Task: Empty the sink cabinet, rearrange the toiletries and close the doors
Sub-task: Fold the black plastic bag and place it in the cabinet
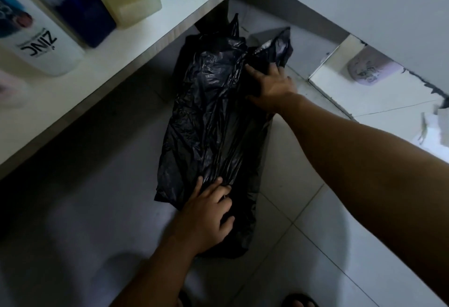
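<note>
Black plastic bag (213,122) lies on floor tiles (303,209) between both hands: left hand (206,217) presses flat on its near end, right hand (272,88) grips its far end; white bottle (41,47) reads "ZINC".

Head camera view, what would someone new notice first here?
A crumpled black plastic bag lies lengthwise on the tiled floor at centre, its far end under the white shelf. The right hand presses its far end, the left hand its near end. On the shelf, upper left, a white ZINC bottle stands among other bottles.
</note>
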